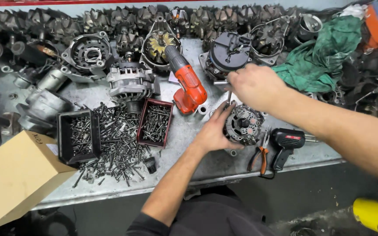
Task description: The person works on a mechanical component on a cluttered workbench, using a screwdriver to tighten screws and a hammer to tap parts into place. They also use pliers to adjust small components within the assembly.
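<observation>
Cardboard box (pixel 16 177), pliers (pixel 261 154), drill (pixel 188 81) near hands (pixel 213 131)

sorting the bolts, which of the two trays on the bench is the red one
The red tray is the one nearer the orange drill, right of the loose bolt pile. The other tray, left of the pile, is black.

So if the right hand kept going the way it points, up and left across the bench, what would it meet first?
Probably the black-capped alternator just beyond the right hand; its knuckles nearly reach it already. Depth is unclear from the head view.
</observation>
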